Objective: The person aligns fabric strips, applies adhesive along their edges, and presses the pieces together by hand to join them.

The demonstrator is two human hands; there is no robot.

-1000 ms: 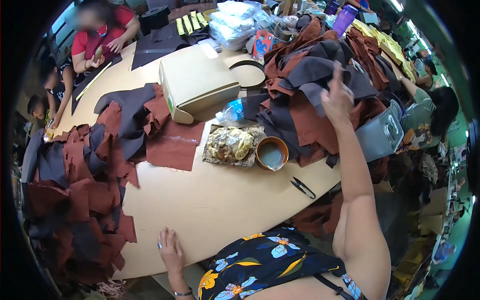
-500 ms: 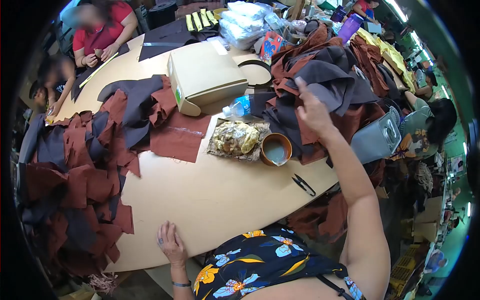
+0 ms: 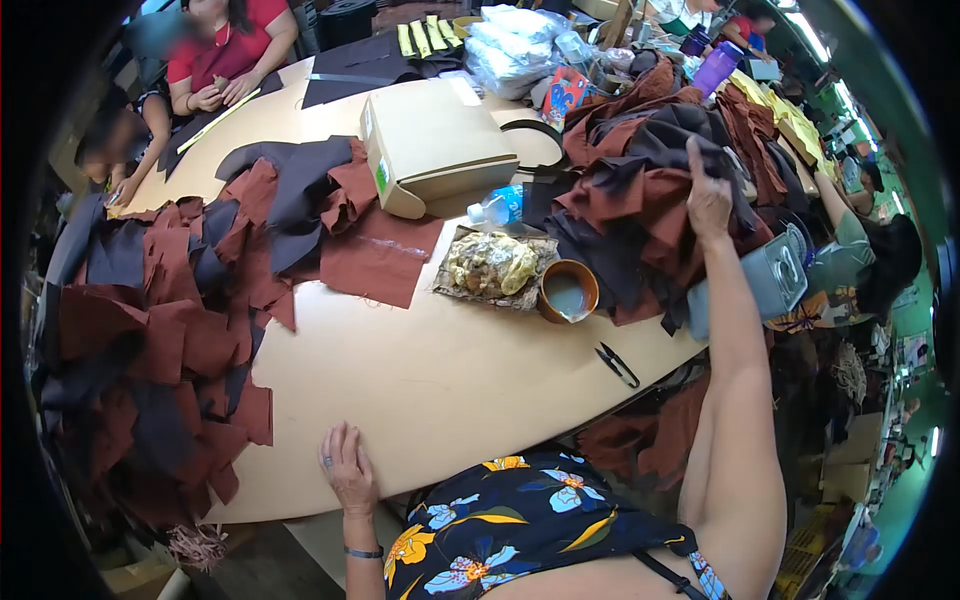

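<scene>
My left hand (image 3: pixel 348 467) lies on the near edge of the table (image 3: pixel 440 390), fingers stretched out and holding nothing. Over a heap of brown and dark grey cloth pieces (image 3: pixel 640 205) at the right, my right hand (image 3: pixel 710 200) reaches out with its index finger extended. Its other fingers are partly hidden, and no cloth shows gripped in it. Left of that heap stand a brown bowl (image 3: pixel 568 291) with greyish liquid and a crumpled yellowish mass (image 3: pixel 493 264) on a worn board. A small pair of thread snips (image 3: pixel 617 366) rests near the table edge.
Another heap of brown and dark cloth (image 3: pixel 165 340) covers the left side. Behind the bowl are a plastic bottle (image 3: pixel 500 206) and a cardboard box (image 3: pixel 435 140). A grey metal container (image 3: pixel 750 285) stands at the right. Several people sit around, one in a red shirt (image 3: pixel 255 50).
My right hand has moved right and slightly up across the cloth heap. Brown cloth now shows where dark cloth lay on top. The view has shifted slightly; my left hand stays on the table.
</scene>
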